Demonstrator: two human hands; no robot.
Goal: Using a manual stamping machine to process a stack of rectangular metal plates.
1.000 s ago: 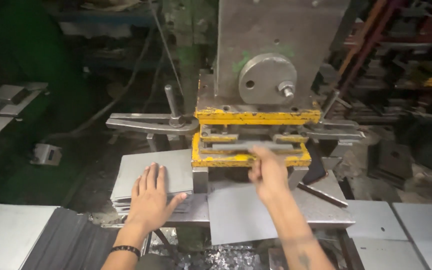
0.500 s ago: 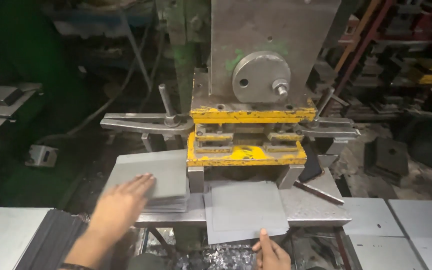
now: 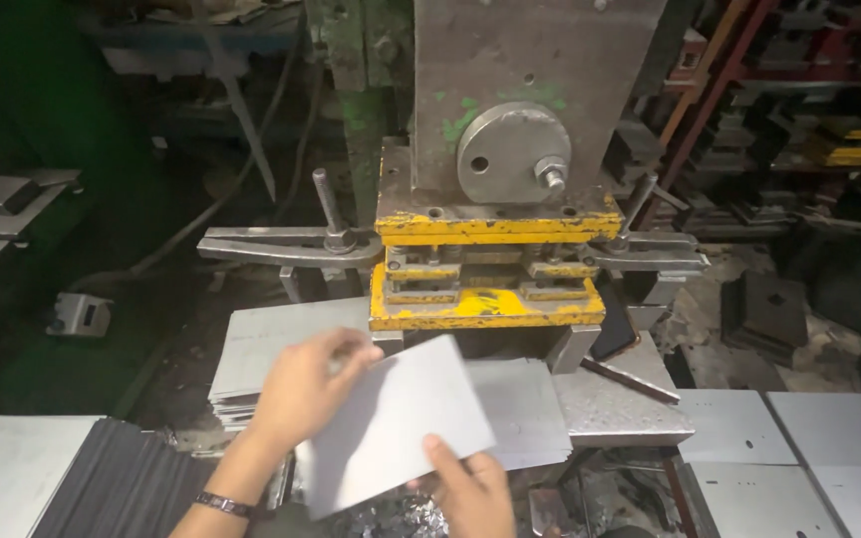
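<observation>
Left hand grips upper left edge of loose grey metal sheet, fingers curled over it. Right hand pinches sheet's lower edge, thumb on top. Sheet tilted, held above front edge of press bed, overlapping second flat sheet lying there. Stack of sheets at bed's left edge, just beside left hand. Yellow die block behind, well apart from sheet.

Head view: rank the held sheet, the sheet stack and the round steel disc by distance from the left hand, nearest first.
1. Held sheet: gripped by the left hand, at centre.
2. Sheet stack: just behind the hand, on the left.
3. Round disc: up on the press, farthest.
</observation>
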